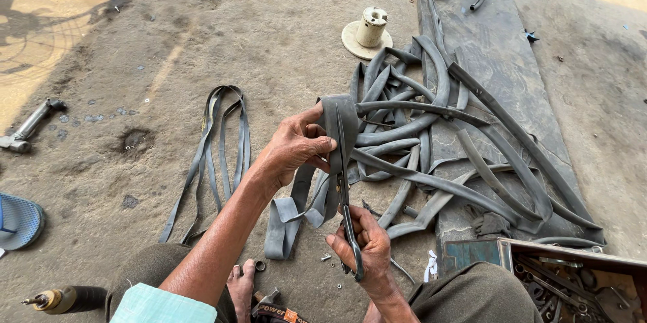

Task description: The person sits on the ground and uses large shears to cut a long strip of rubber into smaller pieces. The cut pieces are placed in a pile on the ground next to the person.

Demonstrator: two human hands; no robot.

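My left hand (293, 148) grips a folded strip of grey rubber inner tube (337, 121), held upright in front of me. My right hand (364, 245) holds a pair of scissors (346, 208) by the handles, blades pointing up into the fold of the strip. The loose end of the strip (290, 218) hangs down toward my knees. Behind it lies a tangled pile of cut inner tube pieces (431, 141).
A thin rubber loop (216, 154) lies on the concrete at left. A cream spool (367, 30) stands behind the pile, a dark rubber mat (499, 60) at right. A metal toolbox (573, 276) sits bottom right, a blue sandal (20, 218) and a metal tool (30, 124) at left.
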